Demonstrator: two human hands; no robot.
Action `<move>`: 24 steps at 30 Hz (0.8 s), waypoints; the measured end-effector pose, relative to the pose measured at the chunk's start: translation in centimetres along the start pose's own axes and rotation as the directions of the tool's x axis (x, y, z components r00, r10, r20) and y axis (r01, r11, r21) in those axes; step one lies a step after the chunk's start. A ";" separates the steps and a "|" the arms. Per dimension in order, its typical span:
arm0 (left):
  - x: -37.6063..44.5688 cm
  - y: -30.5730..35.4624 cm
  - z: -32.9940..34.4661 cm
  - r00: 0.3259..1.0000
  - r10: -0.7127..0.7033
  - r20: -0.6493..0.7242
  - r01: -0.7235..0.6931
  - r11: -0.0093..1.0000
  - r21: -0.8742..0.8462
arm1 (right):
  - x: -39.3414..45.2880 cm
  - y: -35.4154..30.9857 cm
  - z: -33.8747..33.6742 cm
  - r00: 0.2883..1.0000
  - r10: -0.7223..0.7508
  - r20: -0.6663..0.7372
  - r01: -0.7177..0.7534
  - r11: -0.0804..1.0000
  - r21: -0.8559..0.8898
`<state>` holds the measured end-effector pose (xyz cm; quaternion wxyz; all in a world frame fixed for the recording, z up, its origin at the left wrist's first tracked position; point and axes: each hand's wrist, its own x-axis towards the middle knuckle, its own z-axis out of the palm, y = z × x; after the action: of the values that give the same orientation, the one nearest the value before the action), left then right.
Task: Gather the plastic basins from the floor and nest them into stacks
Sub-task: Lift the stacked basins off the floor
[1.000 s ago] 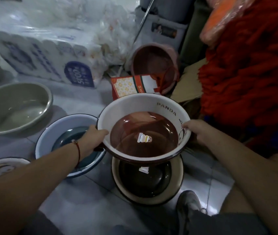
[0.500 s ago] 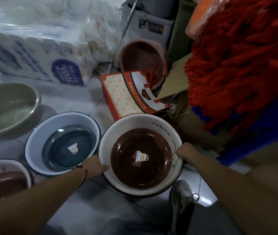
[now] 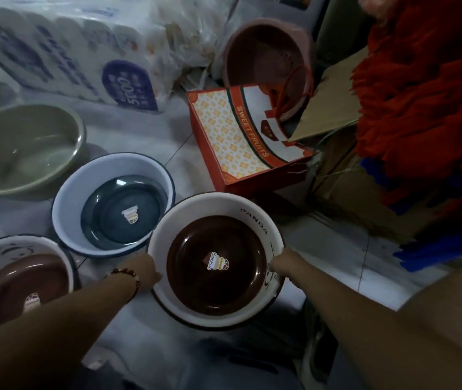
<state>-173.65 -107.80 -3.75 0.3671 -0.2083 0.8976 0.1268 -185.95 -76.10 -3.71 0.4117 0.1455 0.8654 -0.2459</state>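
- Hands, left hand [image 3: 145, 270] and right hand [image 3: 283, 264], grip opposite rims of the PANDA basin [image 3: 168, 299], fingers curled over its edge.
- Basin sits low on the floor [image 3: 145, 136], touching the blue-rimmed basin [image 3: 69, 198].

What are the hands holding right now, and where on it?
Both grip the white PANDA basin with the brown bottom: left hand on its left rim, right hand on its right rim.

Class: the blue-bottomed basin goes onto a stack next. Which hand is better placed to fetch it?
The left hand. It grips the PANDA basin on the rim side nearest the blue-bottomed basin; the right hand sits across the PANDA basin, farther away.
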 end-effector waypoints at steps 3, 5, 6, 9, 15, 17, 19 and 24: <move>-0.2 -0.8 0.2 1.000 0.008 -0.019 -0.006 0.994 0.105 | 0.6 -0.5 0.9 0.999 0.026 0.038 -0.025 0.999 -0.035; -0.5 -1.0 0.2 0.998 0.031 -0.047 -0.022 0.983 0.182 | 0.3 -1.0 1.0 0.999 0.006 0.038 -0.001 0.993 -0.119; -0.7 -0.9 0.1 0.997 0.050 -0.060 -0.035 0.974 0.222 | -0.2 -1.5 0.9 0.999 -0.047 0.026 0.051 0.977 -0.206; -1.4 0.2 -1.2 0.983 0.139 -0.120 -0.093 0.940 0.329 | -1.1 -3.4 0.8 0.949 -0.312 -0.034 0.259 0.840 -0.477; -4.3 1.7 -6.8 0.896 0.291 -0.336 -0.214 0.944 0.250 | -5.5 -8.2 1.1 0.787 -0.604 0.125 0.471 0.458 -0.754; -6.0 0.6 -7.8 0.880 0.280 -0.384 -0.204 0.952 0.228 | -7.4 -9.3 1.0 0.740 -0.652 0.162 0.497 0.369 -0.785; -7.5 -1.0 -8.5 0.891 0.220 -0.397 -0.148 0.968 0.204 | -9.2 -10.4 1.0 0.707 -0.679 0.197 0.505 0.289 -0.813; -10.3 -4.2 -9.2 0.899 -0.009 -0.437 0.026 0.999 0.035 | -12.8 -13.5 1.4 0.683 -0.696 0.221 0.508 0.236 -0.828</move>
<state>-170.65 -112.15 9.68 0.1618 -0.2321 0.9575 0.0557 -183.24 -88.76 9.69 0.2121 -0.3953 0.8900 0.0813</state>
